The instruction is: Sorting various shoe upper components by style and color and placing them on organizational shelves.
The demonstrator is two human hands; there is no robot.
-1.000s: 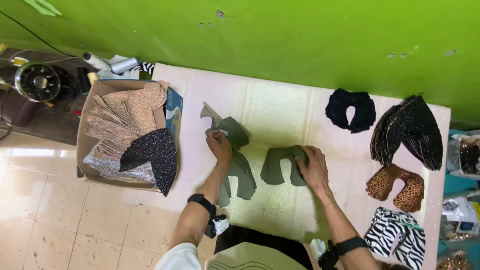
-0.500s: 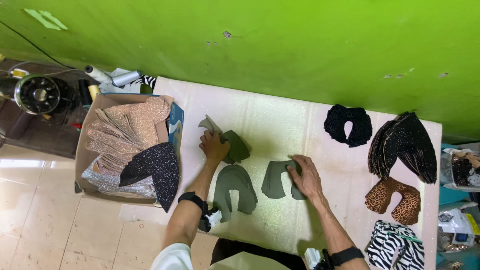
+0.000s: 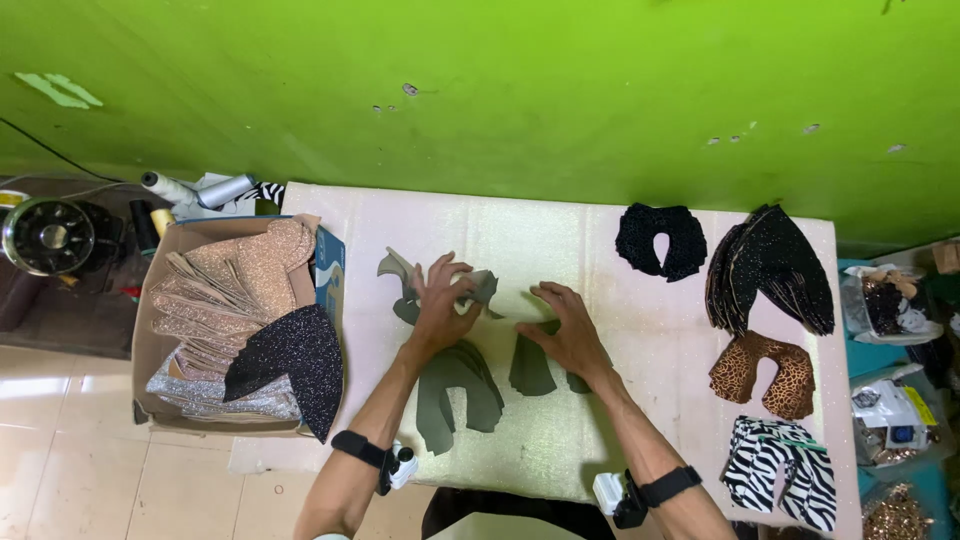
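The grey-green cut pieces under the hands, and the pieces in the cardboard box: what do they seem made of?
Grey-green pieces: probably matte fabric or faux suede, flat, dull, without shine. Box pieces: seemingly glitter-coated sheet, with sparkling, grainy surfaces in rose-gold, silver and black.

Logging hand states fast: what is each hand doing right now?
Left hand: open, fingers spread, pressing on an olive-grey cut piece.
Right hand: open, palm down on another olive-grey cut piece.
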